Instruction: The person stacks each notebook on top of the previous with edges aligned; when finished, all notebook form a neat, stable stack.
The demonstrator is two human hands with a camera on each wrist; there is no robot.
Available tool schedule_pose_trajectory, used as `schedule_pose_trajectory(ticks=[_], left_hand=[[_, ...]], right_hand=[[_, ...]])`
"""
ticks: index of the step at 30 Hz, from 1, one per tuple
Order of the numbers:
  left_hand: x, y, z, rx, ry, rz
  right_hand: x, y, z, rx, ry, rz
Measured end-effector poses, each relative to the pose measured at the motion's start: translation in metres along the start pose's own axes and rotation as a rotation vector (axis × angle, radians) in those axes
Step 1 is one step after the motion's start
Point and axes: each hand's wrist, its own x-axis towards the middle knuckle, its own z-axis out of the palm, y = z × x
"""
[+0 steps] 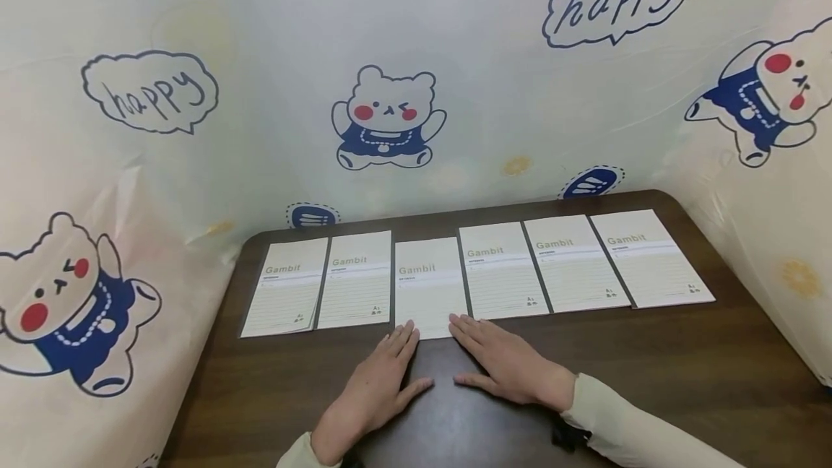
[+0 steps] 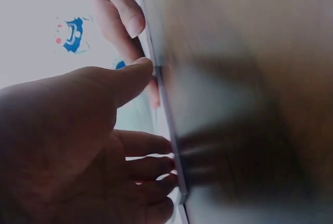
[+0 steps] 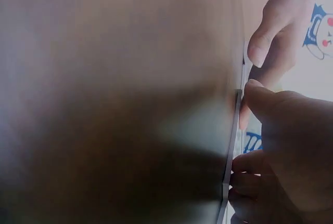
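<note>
Several white "Gambit" notebooks lie side by side on a dark brown table. The third notebook from the left (image 1: 432, 295) sits slightly lower than its neighbours. My left hand (image 1: 380, 378) rests with straight fingers at its lower left corner, the thumb spread inward. My right hand (image 1: 510, 360) touches its lower right corner, fingers straight, thumb pointing inward. In the left wrist view the fingertips of the left hand (image 2: 88, 130) meet a thin notebook edge (image 2: 171, 130); in the right wrist view the right hand (image 3: 291, 146) is likewise at a notebook edge (image 3: 232, 141).
Two notebooks (image 1: 354, 280) lie to the left and three (image 1: 503, 269) to the right, near the far edge of the table (image 1: 292, 381). A curtain printed with bears (image 1: 273, 157) hangs behind and on both sides.
</note>
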Motion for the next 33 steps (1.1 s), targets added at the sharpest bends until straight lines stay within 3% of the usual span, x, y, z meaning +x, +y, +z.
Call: schedule_pose_trajectory(ticks=[6, 10, 14, 17, 24, 27, 33], left_hand=[[-0.021, 0.017, -0.001, 0.016, -0.035, -0.010], [-0.026, 0.020, 0.001, -0.013, -0.045, -0.018], [-0.026, 0.015, 0.007, -0.086, 0.012, -0.046], [-0.026, 0.012, 0.011, -0.212, 0.092, -0.112], [-0.022, 0.006, 0.010, -0.576, 0.304, -0.410], [-0.019, 0.002, 0.006, -0.714, 0.349, -0.433], [-0.015, -0.003, 0.001, -0.962, 0.319, -0.453]], right_hand=[[-0.022, -0.017, 0.004, 0.006, 0.008, -0.008], [-0.029, -0.023, 0.004, -0.014, 0.017, -0.010], [-0.031, -0.024, 0.003, 0.062, 0.061, 0.015], [-0.032, -0.026, 0.002, 0.231, 0.116, 0.068], [-0.027, -0.029, -0.003, 0.762, 0.283, 0.337], [-0.022, -0.028, -0.006, 0.996, 0.308, 0.415], [-0.015, -0.028, -0.011, 1.416, 0.278, 0.563]])
